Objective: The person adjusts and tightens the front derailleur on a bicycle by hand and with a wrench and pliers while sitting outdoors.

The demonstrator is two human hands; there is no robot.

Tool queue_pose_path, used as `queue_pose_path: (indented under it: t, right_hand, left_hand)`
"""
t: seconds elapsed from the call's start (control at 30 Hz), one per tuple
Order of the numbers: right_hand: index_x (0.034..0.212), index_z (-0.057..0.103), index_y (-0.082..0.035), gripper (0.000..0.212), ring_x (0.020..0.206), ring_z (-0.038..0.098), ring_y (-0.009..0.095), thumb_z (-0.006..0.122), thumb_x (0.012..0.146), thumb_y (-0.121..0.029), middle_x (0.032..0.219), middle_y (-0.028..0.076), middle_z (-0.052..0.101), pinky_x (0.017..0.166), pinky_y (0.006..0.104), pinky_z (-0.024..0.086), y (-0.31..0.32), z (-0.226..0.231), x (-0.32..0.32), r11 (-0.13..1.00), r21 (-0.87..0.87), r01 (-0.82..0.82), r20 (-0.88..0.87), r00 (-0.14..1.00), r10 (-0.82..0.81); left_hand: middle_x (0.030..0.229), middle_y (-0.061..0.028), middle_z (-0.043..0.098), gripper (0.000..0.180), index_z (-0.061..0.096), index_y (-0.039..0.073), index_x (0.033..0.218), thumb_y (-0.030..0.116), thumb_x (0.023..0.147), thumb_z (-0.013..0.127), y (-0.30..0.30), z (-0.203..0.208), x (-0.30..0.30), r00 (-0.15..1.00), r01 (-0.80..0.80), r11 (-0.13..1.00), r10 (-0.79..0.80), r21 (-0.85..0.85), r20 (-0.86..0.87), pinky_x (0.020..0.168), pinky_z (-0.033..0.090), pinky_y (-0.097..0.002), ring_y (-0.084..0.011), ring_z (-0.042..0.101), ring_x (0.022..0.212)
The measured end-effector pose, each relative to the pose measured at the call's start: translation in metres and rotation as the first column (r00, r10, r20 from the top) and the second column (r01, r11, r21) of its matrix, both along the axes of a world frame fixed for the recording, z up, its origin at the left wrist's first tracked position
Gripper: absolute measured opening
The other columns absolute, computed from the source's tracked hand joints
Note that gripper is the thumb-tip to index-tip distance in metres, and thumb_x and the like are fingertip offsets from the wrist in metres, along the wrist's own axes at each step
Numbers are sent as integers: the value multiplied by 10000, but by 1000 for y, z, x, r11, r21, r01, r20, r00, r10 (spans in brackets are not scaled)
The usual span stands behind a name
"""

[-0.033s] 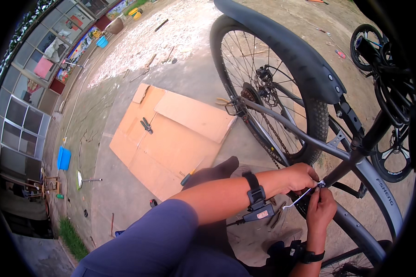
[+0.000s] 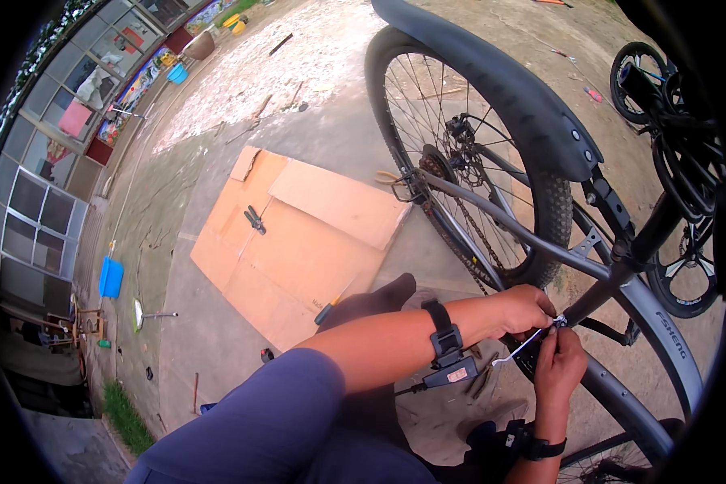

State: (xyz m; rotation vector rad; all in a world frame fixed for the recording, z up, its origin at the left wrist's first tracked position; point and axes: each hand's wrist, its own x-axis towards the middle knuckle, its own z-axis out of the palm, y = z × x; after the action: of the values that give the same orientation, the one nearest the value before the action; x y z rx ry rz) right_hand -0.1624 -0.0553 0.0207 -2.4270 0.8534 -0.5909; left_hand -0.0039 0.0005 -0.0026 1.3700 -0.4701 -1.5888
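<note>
My left hand [image 2: 527, 311] and my right hand [image 2: 562, 360] meet at the grey bicycle frame [image 2: 593, 292], fingers closed in a pinch. A small silver fitting [image 2: 560, 321] shows between their fingertips, against the frame tube. From it a thin white bent rod or cable [image 2: 518, 348] slants down to the left; its exact kind is unclear. My fingers partly hide the fitting. Behind my hands, the bicycle's rear wheel [image 2: 569, 214] stands under a black mudguard [image 2: 492, 60]. Its rusty chain [image 2: 480, 234] runs down toward my left hand.
A flattened cardboard sheet [image 2: 290, 242] lies on the ground at left, with pliers [image 2: 255, 219] and a screwdriver [image 2: 324, 313] on it. A black box with a cable [image 2: 452, 373] is near my left forearm. Blue basins [image 2: 111, 277] stand along the building.
</note>
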Motion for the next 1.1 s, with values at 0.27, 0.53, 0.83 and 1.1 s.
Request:
queue_pose_path:
  t: [0.27, 0.53, 0.83, 1.1]
  right_hand:
    - [749, 538, -1, 185, 702, 574, 421, 582, 907, -86, 736, 199, 565, 595, 479, 428, -1, -4, -2, 1000, -20, 10, 1, 1000, -10]
    - [798, 561, 10, 172, 670, 564, 422, 574, 934, -95, 744, 222, 557, 584, 446, 426, -3, -5, -4, 999, -37, -6, -5, 1000, 6]
    - [792, 560, 12, 176, 655, 560, 424, 580, 930, -96, 728, 224, 551, 575, 448, 422, -2, -3, -2, 999, -39, -10, 21, 1000, 10]
    - [786, 561, 16, 173, 655, 567, 425, 581, 923, -87, 732, 231, 559, 574, 447, 424, -3, -3, -3, 1000, -24, -2, 26, 1000, 3]
  left_hand:
    - [886, -49, 672, 318, 663, 16, 1194, 117, 894, 653, 0, 1, 1, 1000, 13, 1000, -13, -11, -13, 577, 492, -284, -124, 609, 704]
    - [881, -52, 669, 321, 656, 10, 1202, 108, 897, 649, 0, 2, 0, 1000, -1, 1000, 1, -13, -22, 570, 490, -279, -121, 613, 701]
    - [874, -43, 669, 321, 655, 13, 1205, 107, 898, 643, 0, 0, 0, 1000, -1, 1000, 1, -4, -29, 570, 487, -276, -115, 610, 695]
    - [891, -34, 673, 321, 648, 27, 1219, 119, 911, 642, 0, 0, 0, 999, 17, 1000, -17, 10, -28, 585, 487, -275, -110, 607, 708]
